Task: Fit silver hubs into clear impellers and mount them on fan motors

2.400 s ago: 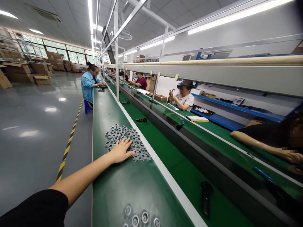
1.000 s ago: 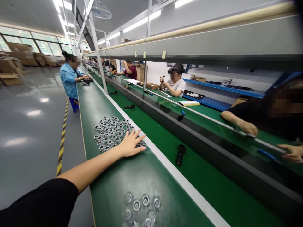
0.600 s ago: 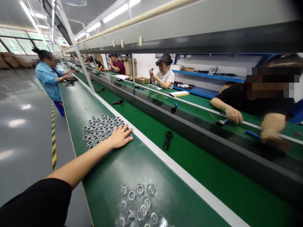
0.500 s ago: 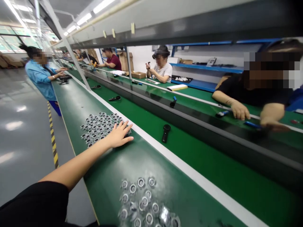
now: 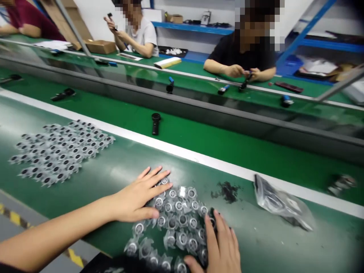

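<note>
Clear plastic fan impellers (image 5: 182,220) with round metal-ringed hubs lie spread on the green bench in front of me. My left hand (image 5: 143,195) rests flat at their upper left edge, fingers spread and touching some of them. On the right side my right hand (image 5: 220,246) lies with its fingers stretched along the edge of the same group, thumb apart. Neither hand grips anything. A second, tightly arranged group of impellers (image 5: 61,151) sits farther left, away from both hands.
A pile of small black parts (image 5: 227,192) and a clear plastic bag (image 5: 281,204) lie to the right. Beyond the white strip (image 5: 182,151), a black handheld fan body (image 5: 155,124) lies on the green belt. Several co-workers sit across the line.
The view has turned right. My left hand has moved from the far impeller group to the near one, and my right hand has come into view beside it.
</note>
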Demonstrator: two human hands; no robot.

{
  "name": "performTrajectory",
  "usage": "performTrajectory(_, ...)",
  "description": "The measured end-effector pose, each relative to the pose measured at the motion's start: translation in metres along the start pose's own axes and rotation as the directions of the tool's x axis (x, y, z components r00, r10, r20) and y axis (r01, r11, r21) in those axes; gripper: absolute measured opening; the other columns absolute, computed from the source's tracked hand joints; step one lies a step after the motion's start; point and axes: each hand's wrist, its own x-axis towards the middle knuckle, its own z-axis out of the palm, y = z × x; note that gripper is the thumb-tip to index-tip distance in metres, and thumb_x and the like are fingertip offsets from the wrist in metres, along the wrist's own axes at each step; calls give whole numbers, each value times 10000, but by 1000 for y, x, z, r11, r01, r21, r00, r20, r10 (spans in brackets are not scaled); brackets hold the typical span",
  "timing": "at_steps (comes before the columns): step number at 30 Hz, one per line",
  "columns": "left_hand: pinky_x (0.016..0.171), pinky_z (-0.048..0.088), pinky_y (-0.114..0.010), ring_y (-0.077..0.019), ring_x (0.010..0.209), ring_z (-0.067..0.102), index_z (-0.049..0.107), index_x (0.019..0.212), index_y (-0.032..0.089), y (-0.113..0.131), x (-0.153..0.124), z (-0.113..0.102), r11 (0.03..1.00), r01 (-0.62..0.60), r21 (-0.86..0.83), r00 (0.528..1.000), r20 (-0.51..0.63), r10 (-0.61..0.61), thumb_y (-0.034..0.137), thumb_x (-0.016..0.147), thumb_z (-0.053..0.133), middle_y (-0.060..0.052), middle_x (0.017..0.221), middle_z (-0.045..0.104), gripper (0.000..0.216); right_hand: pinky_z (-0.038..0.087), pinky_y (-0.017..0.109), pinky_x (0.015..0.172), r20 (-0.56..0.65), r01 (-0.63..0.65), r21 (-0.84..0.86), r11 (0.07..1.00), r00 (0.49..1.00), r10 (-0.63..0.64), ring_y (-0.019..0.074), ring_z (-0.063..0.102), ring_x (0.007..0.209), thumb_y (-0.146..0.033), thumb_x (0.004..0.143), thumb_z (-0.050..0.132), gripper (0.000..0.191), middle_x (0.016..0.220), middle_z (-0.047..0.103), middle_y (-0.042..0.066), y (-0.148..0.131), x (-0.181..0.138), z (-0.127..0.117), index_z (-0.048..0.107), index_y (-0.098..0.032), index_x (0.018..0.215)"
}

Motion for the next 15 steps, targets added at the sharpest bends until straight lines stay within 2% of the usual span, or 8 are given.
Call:
performTrajectory(2,1227,148,-716,-410,1568,184,321,1585,388,-3,6,-5,999,-1,-49,1000,-25,0,690,977,399,-50,1695,257,683,575,608,894,26,-4,40,999,1000,3,428,596,1272,-640,961,496,816,1514,521,174,10,12,-13,240,-248,1629)
performTrajectory(4,1232,239,-661,-353,1542,287,428,1530,397,-12,13,-15,999,10,-53,1000,-16,-11,542,1046,381,-29,1638,392,508,606,504,882,33,-99,64,993,995,97,353,600,1280,-481,1026,452,583,1507,530,136,21,25,-28,373,-260,1560)
performTrajectory(5,1225,288,-625,-330,1509,352,484,1495,387,-18,18,-21,999,12,-36,1000,-12,-12,472,1055,408,-31,1599,454,455,600,497,904,15,-116,52,992,993,116,343,578,1303,-417,1038,447,502,1504,526,132,26,33,-35,436,-255,1513)
performTrajectory(9,1143,435,-446,-256,1308,558,650,1353,299,-45,44,-39,997,-70,-29,997,-14,70,369,1014,546,-74,1391,640,361,418,704,1072,-19,2,-34,999,1000,-3,439,324,1478,-356,1021,495,414,1566,419,162,44,65,-47,550,-221,1408)
performTrajectory(12,1038,492,-331,-208,1166,635,706,1270,249,-54,66,-49,989,-76,-125,997,-30,72,381,993,590,-89,1268,682,328,356,729,1105,13,79,-21,997,997,-79,421,284,1501,-357,1018,500,415,1597,392,130,45,86,-44,546,-247,1415)
performTrajectory(15,835,525,-252,-170,953,666,749,1170,206,-50,91,-60,980,-54,-191,997,36,62,387,902,712,-82,1136,701,325,334,741,1106,88,184,-2,983,979,-183,416,262,1508,-396,1023,482,499,1619,391,118,31,102,-42,476,-197,1481)
